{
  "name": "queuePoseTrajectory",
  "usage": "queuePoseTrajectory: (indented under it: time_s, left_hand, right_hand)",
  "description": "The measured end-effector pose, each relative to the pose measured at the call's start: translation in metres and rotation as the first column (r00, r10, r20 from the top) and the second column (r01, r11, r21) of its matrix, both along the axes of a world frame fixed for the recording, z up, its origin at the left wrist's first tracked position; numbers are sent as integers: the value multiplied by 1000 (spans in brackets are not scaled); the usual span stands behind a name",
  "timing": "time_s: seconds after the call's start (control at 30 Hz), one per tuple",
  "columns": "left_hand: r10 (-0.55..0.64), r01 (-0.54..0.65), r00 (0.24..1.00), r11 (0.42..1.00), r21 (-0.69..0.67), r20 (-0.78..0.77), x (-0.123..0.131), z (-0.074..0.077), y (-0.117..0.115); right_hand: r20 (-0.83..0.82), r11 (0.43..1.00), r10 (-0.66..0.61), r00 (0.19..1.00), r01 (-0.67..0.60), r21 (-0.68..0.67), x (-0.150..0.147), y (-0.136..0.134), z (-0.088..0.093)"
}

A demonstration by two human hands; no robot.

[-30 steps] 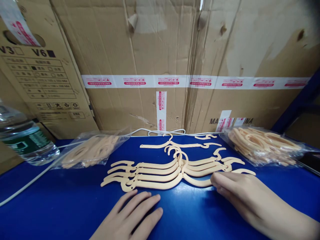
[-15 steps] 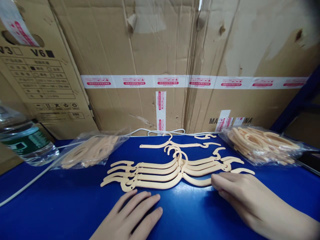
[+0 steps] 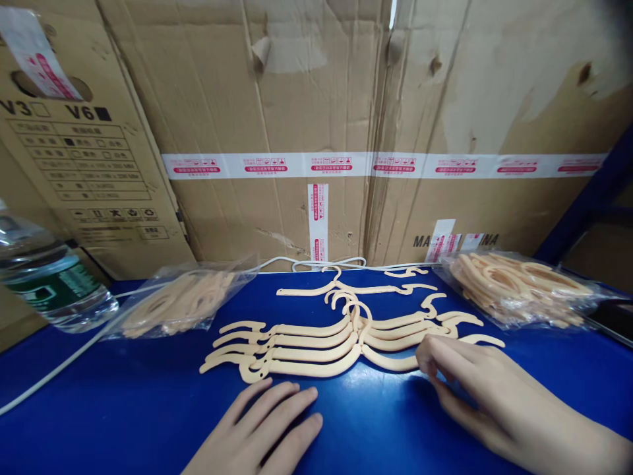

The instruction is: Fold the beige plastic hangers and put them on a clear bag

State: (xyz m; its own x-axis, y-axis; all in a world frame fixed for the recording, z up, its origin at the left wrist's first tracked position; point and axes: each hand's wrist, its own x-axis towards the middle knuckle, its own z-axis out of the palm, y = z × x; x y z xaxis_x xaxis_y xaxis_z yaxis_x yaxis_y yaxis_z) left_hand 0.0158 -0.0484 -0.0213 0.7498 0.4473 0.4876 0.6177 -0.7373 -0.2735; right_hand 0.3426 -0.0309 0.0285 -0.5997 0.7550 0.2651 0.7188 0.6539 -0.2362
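Several small cream plastic hangers [image 3: 316, 343] lie stacked in a row on the blue tabletop [image 3: 123, 409], with one more hanger [image 3: 356, 287] apart behind them. My left hand [image 3: 262, 432] rests flat and open on the table just in front of the stack's left half. My right hand [image 3: 475, 382] lies at the stack's right end, its fingertips touching the nearest hanger's right arm, fingers slightly curled and raised off the table.
Two clear bags of the same hangers lie on the table, one at the left [image 3: 178, 300] and one at the right [image 3: 519, 287]. A water bottle [image 3: 49, 280] lies at far left. A white cable [image 3: 59, 359] crosses the table. Cardboard boxes [image 3: 316, 125] wall the back. A dark phone [image 3: 613, 320] sits at right edge.
My right hand's fingers have lifted and curled a little at the end of the nearest hanger. The left hand and the hangers have stayed where they were.
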Motion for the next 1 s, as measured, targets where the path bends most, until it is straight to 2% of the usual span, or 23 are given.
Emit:
queuePoseTrajectory:
  time_s: [0.17, 0.33, 0.67, 0.87, 1.0]
  left_hand:
    - [-110, 112, 993, 992, 59, -49, -6, -2, 9]
    - [-103, 107, 993, 992, 68, -62, -7, -4, 11]
    - [-100, 104, 993, 993, 62, -58, -8, -3, 9]
    - [-127, 128, 991, 992, 14, -33, -8, -4, 11]
    - [-138, 143, 988, 987, 70, -76, -5, 3, 9]
  right_hand:
    - [26, 1000, 6, 1000, -6, 13, 2, 1, -1]
    - [92, 1000, 21, 996, -21, 8, 4, 3, -3]
    - [57, 996, 5, 998, 0, -88, 3, 3, 0]
    - [47, 999, 4, 999, -5, 34, 5, 3, -1]
    - [58, 990, -31, 998, 22, 140, 12, 11, 4]
